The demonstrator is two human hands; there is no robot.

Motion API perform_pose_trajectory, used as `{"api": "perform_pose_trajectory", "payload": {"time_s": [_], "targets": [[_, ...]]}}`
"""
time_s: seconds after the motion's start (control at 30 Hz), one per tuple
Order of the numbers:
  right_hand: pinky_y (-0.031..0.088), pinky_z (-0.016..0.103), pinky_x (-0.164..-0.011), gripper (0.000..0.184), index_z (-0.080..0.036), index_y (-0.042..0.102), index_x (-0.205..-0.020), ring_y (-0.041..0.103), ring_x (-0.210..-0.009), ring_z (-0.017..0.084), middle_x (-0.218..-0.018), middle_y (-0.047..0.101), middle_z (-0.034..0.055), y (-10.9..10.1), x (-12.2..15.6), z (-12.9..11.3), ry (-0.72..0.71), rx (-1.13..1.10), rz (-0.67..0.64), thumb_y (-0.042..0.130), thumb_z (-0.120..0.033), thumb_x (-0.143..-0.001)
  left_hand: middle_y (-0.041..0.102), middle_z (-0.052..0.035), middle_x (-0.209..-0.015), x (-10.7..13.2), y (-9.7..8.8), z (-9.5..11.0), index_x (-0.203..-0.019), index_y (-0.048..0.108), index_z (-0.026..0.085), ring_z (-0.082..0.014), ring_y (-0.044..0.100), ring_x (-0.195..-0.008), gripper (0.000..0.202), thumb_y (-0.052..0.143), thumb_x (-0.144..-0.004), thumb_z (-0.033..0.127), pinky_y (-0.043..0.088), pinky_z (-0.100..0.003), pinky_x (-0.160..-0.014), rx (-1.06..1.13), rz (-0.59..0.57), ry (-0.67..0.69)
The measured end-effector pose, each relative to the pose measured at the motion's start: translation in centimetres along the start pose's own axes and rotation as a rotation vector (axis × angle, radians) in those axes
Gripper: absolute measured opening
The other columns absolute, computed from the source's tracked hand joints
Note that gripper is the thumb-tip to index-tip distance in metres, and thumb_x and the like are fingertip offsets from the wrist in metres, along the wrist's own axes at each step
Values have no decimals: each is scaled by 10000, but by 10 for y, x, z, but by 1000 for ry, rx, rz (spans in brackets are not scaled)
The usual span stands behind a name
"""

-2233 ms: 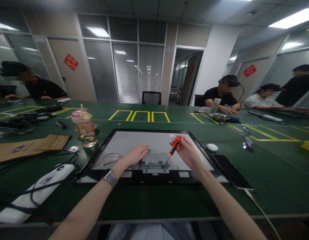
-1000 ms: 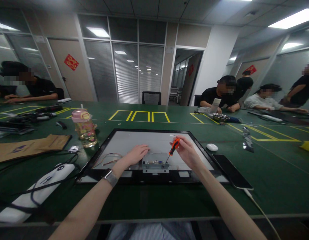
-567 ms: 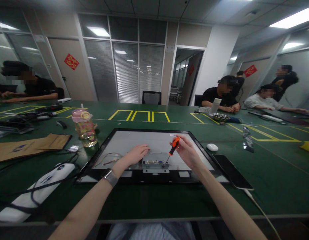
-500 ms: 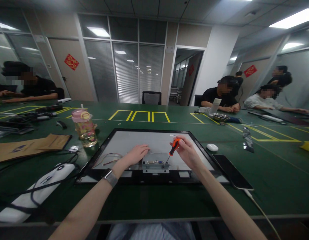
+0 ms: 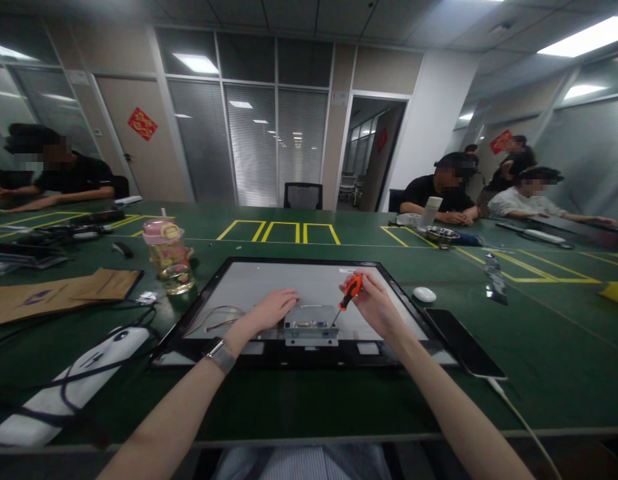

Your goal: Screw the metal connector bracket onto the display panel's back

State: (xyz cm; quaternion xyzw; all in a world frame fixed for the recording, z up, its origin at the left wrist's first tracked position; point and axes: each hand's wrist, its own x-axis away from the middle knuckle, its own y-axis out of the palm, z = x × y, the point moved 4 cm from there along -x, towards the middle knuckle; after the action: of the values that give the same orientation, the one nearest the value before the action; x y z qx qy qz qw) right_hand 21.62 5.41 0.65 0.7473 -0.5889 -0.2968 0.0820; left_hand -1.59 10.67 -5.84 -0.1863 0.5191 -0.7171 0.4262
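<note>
A flat display panel (image 5: 249, 283) with a black frame lies on the green table before me. Near its front edge sits a metal bracket (image 5: 311, 339) carrying video connectors. My right hand (image 5: 376, 303) grips an orange and black screwdriver (image 5: 351, 293), its tip at the bracket's right end. My left hand (image 5: 271, 311), fingers stretched out, lies flat over the panel and the bracket's left rear. Thin loose wires (image 5: 221, 319) run on the panel beside my left wrist.
Left of the panel are a pink-lidded bottle (image 5: 169, 257), a brown paper envelope (image 5: 63, 293) and a white power strip (image 5: 73, 387) with black cables. On the right lie a phone (image 5: 466, 343) on a cable and a white case (image 5: 425, 295). Other people sit across the table.
Both hands stay in nearly the same place, and the screwdriver tip remains at the bracket. In the right background, a standing person has moved left.
</note>
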Motion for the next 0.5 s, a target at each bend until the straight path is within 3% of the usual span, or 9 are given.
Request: {"api": "perform_pose_trajectory", "payload": {"time_s": [0.33, 0.5], "targets": [[397, 414, -957, 102, -252, 654, -772, 564, -825, 148, -839, 624, -11, 4, 1, -3, -35, -1, 13, 652, -351, -749, 446, -37, -1350, 0, 2, -2, -1210, 514, 235, -180, 378, -1243, 410, 246, -944, 393, 195, -380, -1067, 5, -16, -5], [392, 411, -954, 134, -260, 663, -847, 580, -807, 149, -814, 629, -9, 1, 0, -1, -36, 18, 30, 653, -349, -748, 457, -40, -1341, 0, -1, 1, -1203, 523, 226, -182, 388, -1235, 402, 258, -943, 379, 221, -367, -1057, -2, -8, -8]]}}
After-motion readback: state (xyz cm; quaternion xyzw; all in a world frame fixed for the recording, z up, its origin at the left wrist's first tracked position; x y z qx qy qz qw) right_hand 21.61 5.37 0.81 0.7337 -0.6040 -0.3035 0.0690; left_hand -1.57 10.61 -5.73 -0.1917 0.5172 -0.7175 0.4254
